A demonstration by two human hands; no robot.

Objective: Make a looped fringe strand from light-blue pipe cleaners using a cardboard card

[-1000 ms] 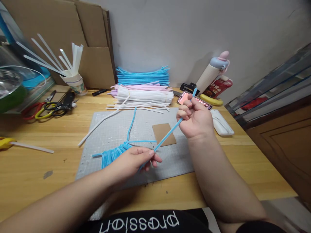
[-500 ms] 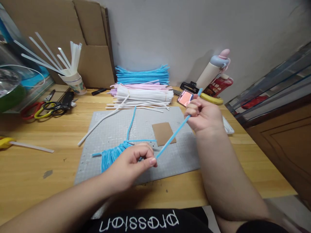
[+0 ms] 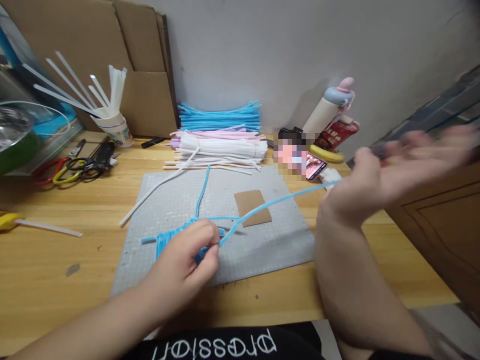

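Note:
My left hand (image 3: 187,260) is closed in a pinch on a blue pipe cleaner (image 3: 277,201), right beside a wound blue bundle (image 3: 168,240) lying on the grey cutting mat (image 3: 262,245). The free length of the pipe cleaner runs up and to the right, and its tip ends at the heel of my right hand (image 3: 378,180). That hand hangs over the table's right edge, blurred by motion, with its fingers stretched out and nothing seen in them. A small brown card piece (image 3: 252,207) lies on the mat under the pipe cleaner.
Stacked blue, pink and white pipe cleaners (image 3: 221,132) lie at the back, and one white one (image 3: 150,192) crosses the mat. Scissors (image 3: 67,170) and a cup of glue sticks (image 3: 112,125) stand at the left. A phone (image 3: 315,166) and bottle (image 3: 326,110) are at the right.
My right hand slid off the pipe cleaner's far end, swung out to the right and opened. My left hand curled tighter and moved down toward the bundle with the near end.

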